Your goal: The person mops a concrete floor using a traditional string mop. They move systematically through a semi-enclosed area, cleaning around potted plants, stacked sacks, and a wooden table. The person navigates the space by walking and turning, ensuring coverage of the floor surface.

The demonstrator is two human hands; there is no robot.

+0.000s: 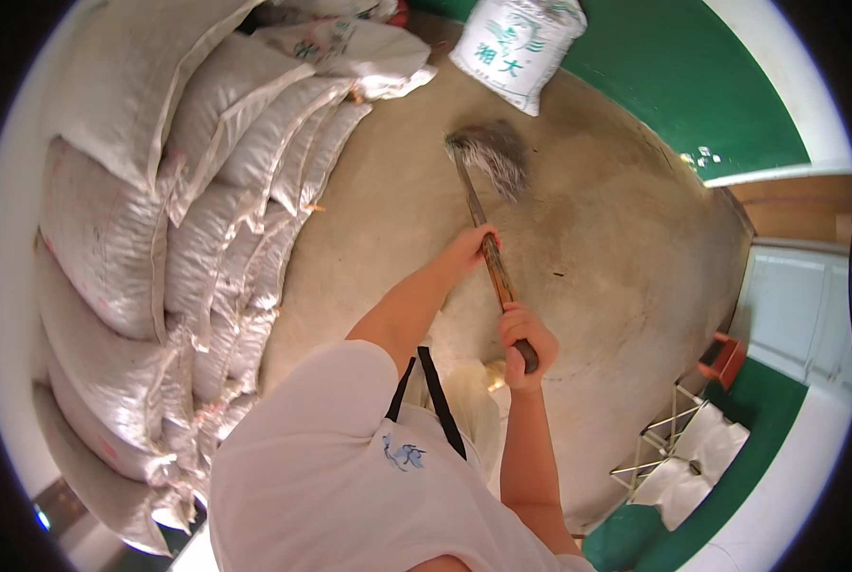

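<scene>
Both hands are closed around the wooden handle of a mop (480, 212). My left hand (475, 246) grips it about midway along. Lower down, my right hand (529, 341) wraps it close to its dark end, which pokes out below the fist. The mop head (498, 158), a bundle of grey and whitish strands partly smeared by motion, rests on the brown floor (626, 238) ahead of me and fans out to the right of the handle.
Large white woven sacks (106, 238) are stacked high along the left. Another printed white sack (516, 48) stands at the far side by the green lower wall (664, 67). At the right are a folding stool (698, 453), a red object (722, 359) and a pale door (793, 305).
</scene>
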